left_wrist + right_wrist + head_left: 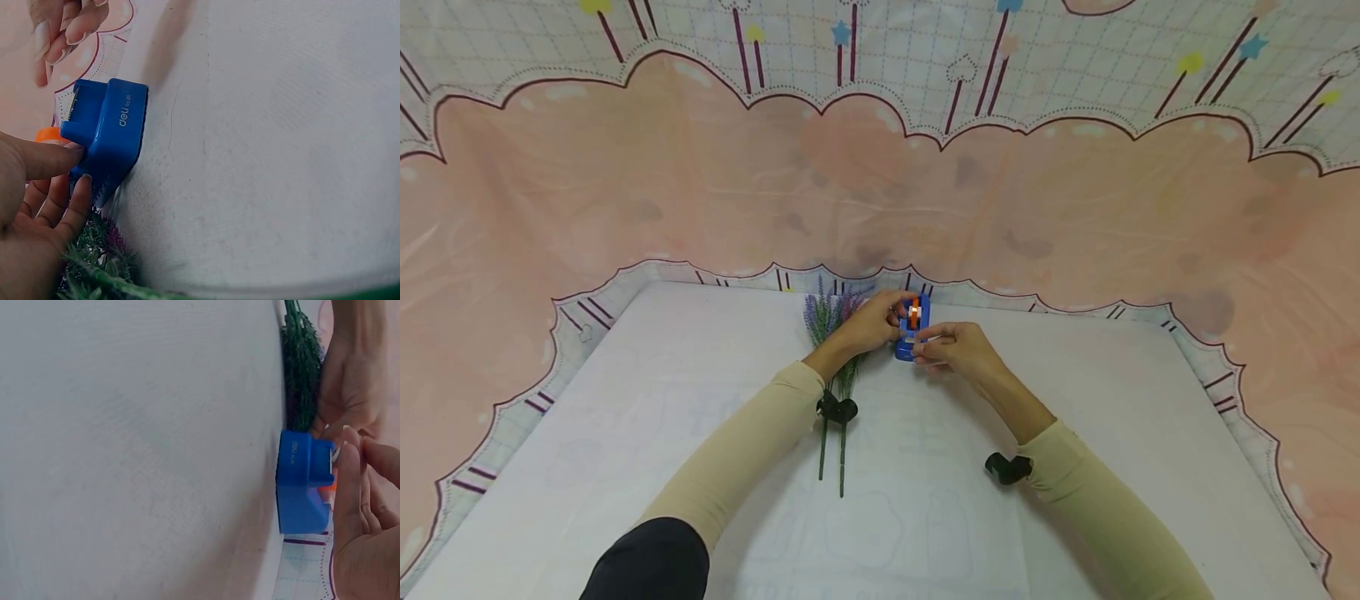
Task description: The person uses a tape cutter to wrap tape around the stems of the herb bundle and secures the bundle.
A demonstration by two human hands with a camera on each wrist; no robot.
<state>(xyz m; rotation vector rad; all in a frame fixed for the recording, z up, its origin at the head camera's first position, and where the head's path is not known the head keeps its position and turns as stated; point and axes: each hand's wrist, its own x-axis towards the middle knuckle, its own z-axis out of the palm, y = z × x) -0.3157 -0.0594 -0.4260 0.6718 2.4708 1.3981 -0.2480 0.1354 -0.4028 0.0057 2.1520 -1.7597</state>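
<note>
From here I can see lavender sprigs (pixel 814 318) lying on a white worktop (pixel 925 500), purple heads near the far edge, two green stems (pixel 842 467) pointing toward the near side. Around the worktop there's peach cloth (pixel 880 200) with dark wavy outlines; higher up, a pale checked area (pixel 1075 58) carries blue stars (pixel 841 33) and yellow dots (pixel 1191 62) on dark sticks (pixel 853 58).

Left-hand grip (pixel 34 228) holds blue "deli" dispenser (pixel 119 128); right-hand grip (pixel 56 28) near; green-purple sprigs (pixel 100 256) beside.
</note>
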